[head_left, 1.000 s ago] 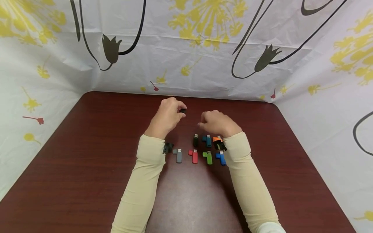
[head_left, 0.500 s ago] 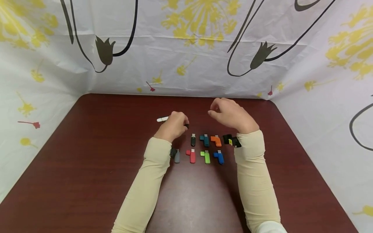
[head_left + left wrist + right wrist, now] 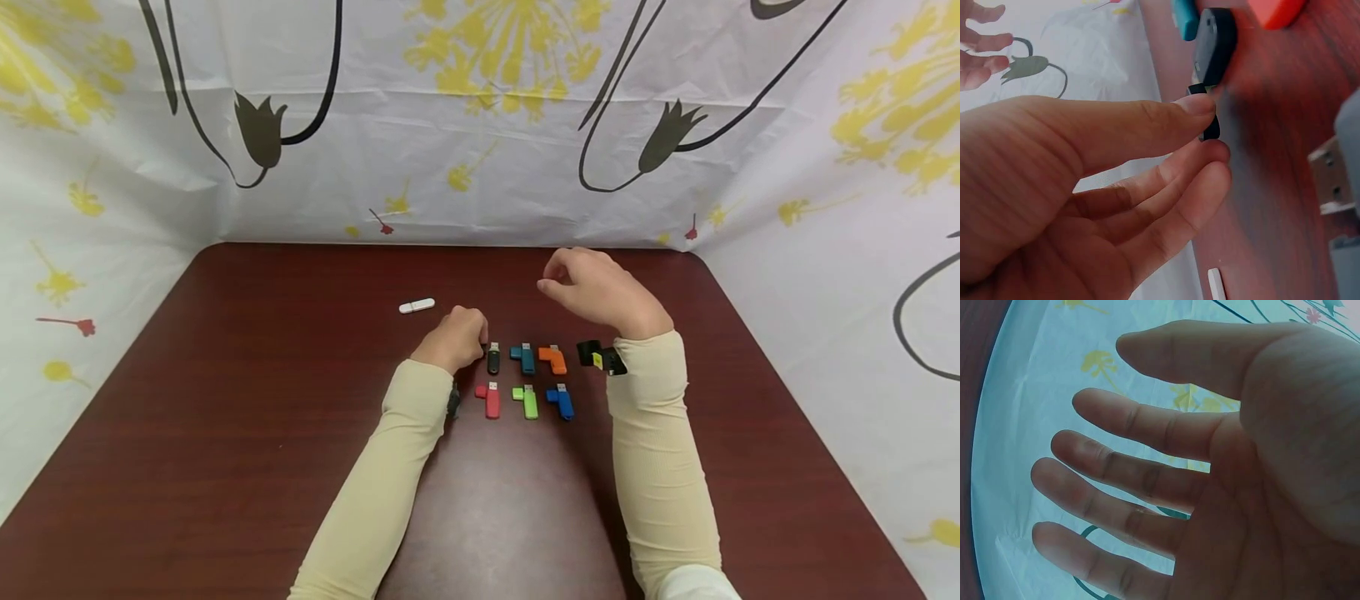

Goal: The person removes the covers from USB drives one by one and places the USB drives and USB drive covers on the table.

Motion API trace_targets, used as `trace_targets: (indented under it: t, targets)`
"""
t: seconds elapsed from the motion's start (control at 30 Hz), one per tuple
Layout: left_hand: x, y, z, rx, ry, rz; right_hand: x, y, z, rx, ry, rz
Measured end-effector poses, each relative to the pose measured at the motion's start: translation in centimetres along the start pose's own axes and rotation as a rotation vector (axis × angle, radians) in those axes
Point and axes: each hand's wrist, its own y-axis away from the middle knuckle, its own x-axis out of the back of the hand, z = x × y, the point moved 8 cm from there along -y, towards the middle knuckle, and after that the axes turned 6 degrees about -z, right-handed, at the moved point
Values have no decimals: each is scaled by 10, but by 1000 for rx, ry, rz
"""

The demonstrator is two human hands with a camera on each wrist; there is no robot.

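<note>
My left hand [image 3: 454,338] pinches a small black USB cap [image 3: 1211,129] between thumb and fingertips. In the left wrist view the cap lies right at the plug end of the black USB flash drive [image 3: 1215,47]; the head view mostly hides the cap behind the hand. That black drive [image 3: 493,359] lies on the table just right of my left hand. My right hand [image 3: 602,287] hovers over the table's far right part, fingers loosely bent and holding nothing. Its palm and spread fingers [image 3: 1141,478] fill the right wrist view.
Uncapped drives lie in two rows, caps beside them: teal [image 3: 528,359], orange [image 3: 555,360], red [image 3: 492,401], green [image 3: 530,402] and blue [image 3: 564,402]. A grey drive [image 3: 1350,140] is hidden by the left wrist in the head view. Farther back lies a white capped stick [image 3: 417,306].
My left hand has come down and nearer with the black cap, to beside the black drive, uncovering the white stick. My right hand has moved right, away from the drives.
</note>
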Motion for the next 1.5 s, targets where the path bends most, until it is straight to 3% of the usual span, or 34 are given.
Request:
trace_targets:
  t: [0.43,0.63,0.8,1.07,1.33,1.5]
  targets:
    - [-7,-4,-2,2,8,-8,0,0,0,6,0,-12]
    - [0,1,-3,8,24,2,-1,1,0,8,-5,-18]
    - [26,15,-1,26,20,78,0,1,-1,8,-2,-17]
    - [73,48,3,43,45,237,0,0,-2,10,-7,-17]
    - [112,83,0,46,72,328,-1,-2,-5,26,-16,1]
    - [128,97,-8,50,94,373,-2,-5,-10,55,-36,22]
